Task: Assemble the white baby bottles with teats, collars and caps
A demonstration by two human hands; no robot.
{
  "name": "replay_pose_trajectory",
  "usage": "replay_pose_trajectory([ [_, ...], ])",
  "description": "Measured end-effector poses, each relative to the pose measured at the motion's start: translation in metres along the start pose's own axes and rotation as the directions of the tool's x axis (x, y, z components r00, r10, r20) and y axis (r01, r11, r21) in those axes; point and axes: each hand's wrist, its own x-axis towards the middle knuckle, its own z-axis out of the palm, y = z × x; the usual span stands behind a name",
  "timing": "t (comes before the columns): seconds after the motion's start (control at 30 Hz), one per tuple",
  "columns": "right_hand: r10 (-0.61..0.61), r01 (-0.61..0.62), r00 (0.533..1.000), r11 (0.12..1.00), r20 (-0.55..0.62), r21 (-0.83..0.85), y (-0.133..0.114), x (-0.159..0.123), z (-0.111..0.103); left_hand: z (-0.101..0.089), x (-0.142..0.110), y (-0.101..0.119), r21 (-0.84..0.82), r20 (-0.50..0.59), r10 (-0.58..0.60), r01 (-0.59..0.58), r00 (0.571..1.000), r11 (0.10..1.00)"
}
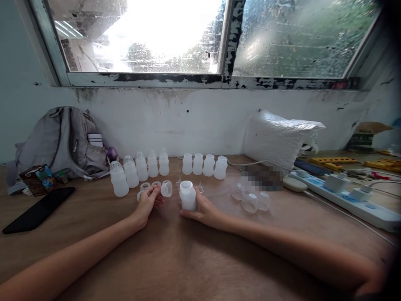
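My right hand (205,209) is wrapped around a frosted white baby bottle (188,198) that stands upright and uncapped, its mouth facing up. To its left, my left hand (148,205) pinches a translucent bottle collar ring (167,189) at its edge, tilted on its side and apart from the bottle. More collar rings (145,186) lie beyond my left fingers and are partly hidden by them. Clear nipples (200,188) rest on the table just behind the bottle. Several clear dome caps (249,203) lie to the right of my right hand.
Capped bottles (119,179) stand in a row at back left; uncapped bottles (197,164) line the back middle. A backpack (62,142), small box (38,179) and black phone (39,210) are at left. At right are a padded bag (275,140) and power strip (347,200).
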Motion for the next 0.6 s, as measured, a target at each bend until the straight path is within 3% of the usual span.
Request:
replay_pose_trajectory([
  [0.13,-0.050,0.047,0.997,0.998,-0.062,-0.043,-0.003,-0.002,-0.001,-0.002,0.001,-0.002,-0.037,-0.004,-0.021,0.020,1.000,0.999],
  [0.3,0.008,-0.019,0.985,0.998,-0.171,-0.062,-0.002,-0.002,0.000,-0.003,0.001,-0.002,-0.031,0.004,-0.018,0.018,1.000,0.999],
  [0.6,-0.034,0.025,0.980,0.999,-0.198,-0.047,0.006,0.001,-0.001,0.000,-0.002,0.000,0.031,0.055,0.028,-0.030,0.998,0.999],
])
